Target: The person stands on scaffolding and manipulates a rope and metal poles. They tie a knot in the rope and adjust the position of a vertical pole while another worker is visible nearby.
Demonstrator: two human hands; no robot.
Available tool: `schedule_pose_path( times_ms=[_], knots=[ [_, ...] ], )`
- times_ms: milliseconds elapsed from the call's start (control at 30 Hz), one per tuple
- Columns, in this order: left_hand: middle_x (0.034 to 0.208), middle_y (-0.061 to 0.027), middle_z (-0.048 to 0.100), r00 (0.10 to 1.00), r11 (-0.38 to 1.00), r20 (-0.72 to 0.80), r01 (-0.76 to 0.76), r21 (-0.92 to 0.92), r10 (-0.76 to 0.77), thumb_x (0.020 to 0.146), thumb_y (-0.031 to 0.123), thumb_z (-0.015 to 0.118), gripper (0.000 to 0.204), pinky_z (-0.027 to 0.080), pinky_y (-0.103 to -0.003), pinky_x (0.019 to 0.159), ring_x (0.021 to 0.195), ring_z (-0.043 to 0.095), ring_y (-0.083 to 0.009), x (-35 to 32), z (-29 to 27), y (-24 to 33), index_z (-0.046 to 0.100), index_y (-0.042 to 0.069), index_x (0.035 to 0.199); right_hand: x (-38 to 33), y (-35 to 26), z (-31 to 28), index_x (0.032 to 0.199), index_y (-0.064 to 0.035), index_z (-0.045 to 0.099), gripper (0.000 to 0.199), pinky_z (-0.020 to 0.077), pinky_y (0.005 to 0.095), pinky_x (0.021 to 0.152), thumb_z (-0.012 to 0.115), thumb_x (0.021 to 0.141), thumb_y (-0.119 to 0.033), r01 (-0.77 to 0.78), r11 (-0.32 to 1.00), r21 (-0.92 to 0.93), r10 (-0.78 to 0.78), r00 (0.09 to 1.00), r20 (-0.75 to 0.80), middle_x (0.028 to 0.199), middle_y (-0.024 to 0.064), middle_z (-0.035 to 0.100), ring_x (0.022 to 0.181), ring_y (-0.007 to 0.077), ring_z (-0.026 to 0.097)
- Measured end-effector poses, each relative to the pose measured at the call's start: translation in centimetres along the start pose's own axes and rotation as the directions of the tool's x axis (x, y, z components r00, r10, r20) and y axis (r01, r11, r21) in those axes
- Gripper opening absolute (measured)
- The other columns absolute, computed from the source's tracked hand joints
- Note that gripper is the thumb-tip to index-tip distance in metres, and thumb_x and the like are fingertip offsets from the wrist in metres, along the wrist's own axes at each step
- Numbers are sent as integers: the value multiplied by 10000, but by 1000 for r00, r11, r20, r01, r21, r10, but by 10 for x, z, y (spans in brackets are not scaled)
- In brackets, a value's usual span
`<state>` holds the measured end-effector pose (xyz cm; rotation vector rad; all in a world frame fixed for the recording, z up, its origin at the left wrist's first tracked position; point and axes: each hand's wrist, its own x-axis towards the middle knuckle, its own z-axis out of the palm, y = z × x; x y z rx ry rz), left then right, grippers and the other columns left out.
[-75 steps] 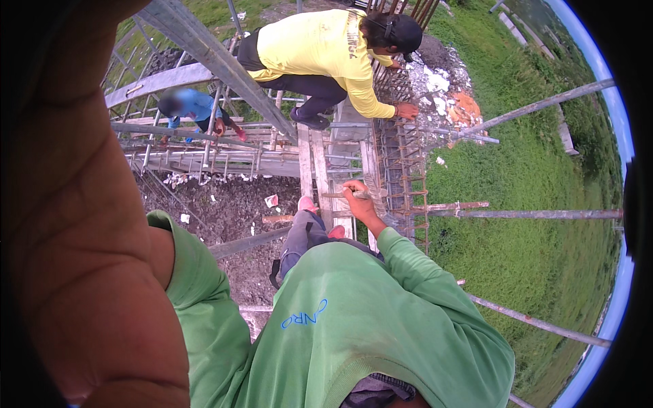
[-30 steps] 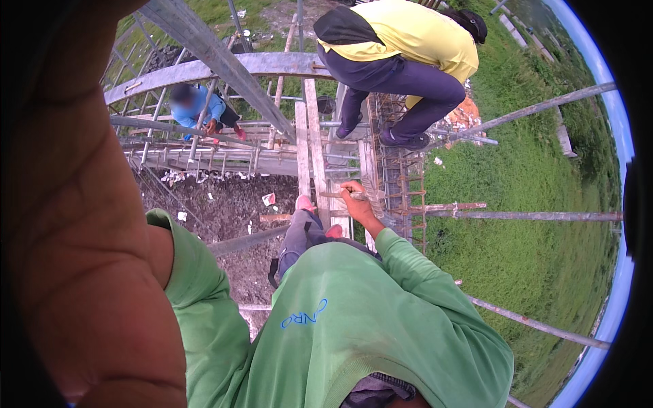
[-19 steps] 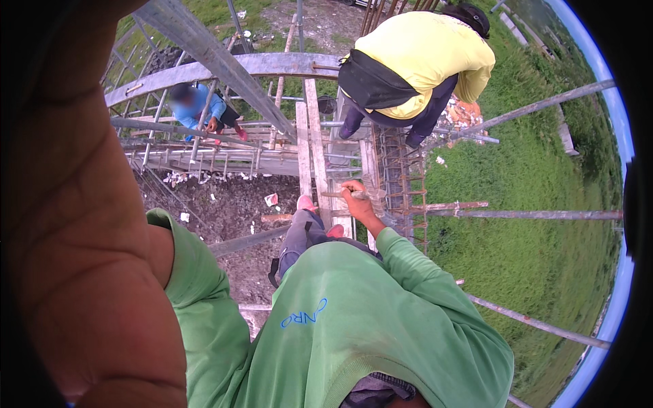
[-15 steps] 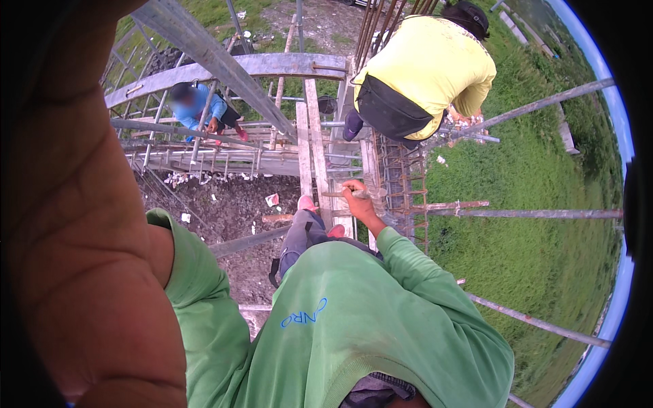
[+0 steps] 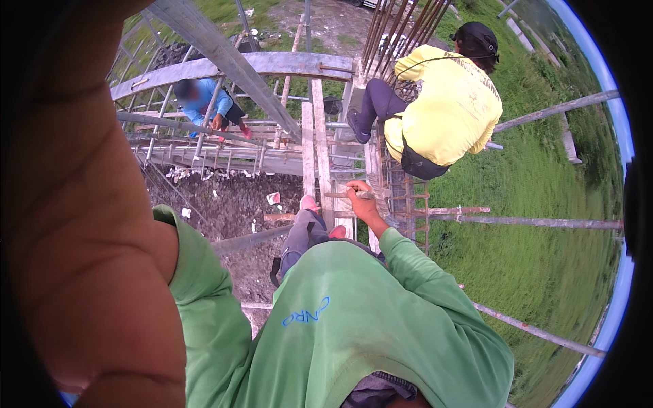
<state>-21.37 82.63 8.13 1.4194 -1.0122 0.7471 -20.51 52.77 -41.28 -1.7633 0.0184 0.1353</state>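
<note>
My right hand reaches forward in a green sleeve and is closed on a thin metal rod lying across the top of a rusty rebar cage. My left arm is raised right against the camera and fills the left side as a blur of skin; its fingers are hidden. My legs and red shoes rest on wooden planks high above the ground.
A person in a yellow shirt squats on the cage beside upright rebars. Another person in blue works lower on the scaffold. Steel pipes jut out over grass; rubble-strewn dirt lies far below.
The person in yellow has moved from the planks at the middle to the right and now squats facing away on the cage. My hands have stayed put.
</note>
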Motion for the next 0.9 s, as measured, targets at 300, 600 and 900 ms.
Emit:
schedule_pose_path(
  times_ms=[300,600,900],
  knots=[
    [1422,-336,428,981,983,-184,85,161,-55,1054,308,386,533,491,-569,982,1165,602,-398,-34,-19,0,380,-86,1412,3,10,-5,1019,-10,675,134,491,265,716,654,895,-57,-4,1000,0,4,1000,3,848,22,660,781,92,600],
    [1231,-158,594,712,274,-501,419,865,492,970,63,589,340,498,-322,922,1105,625,-221,-137,-67,81,508,-50,1280,26,18,-24,1048,39,672,197,515,304,779,629,906,-91,-20,998,-54,27,993,118,920,86,668,851,154,629],
    [1400,-204,402,577,-98,-633,774,626,515,888,253,716,815,381,-470,1048,1275,469,-320,-184,-112,125,248,14,1512,76,18,6,1085,43,642,232,511,336,832,611,887,-74,-17,996,-91,36,975,219,973,98,646,909,179,612]
  ],
)
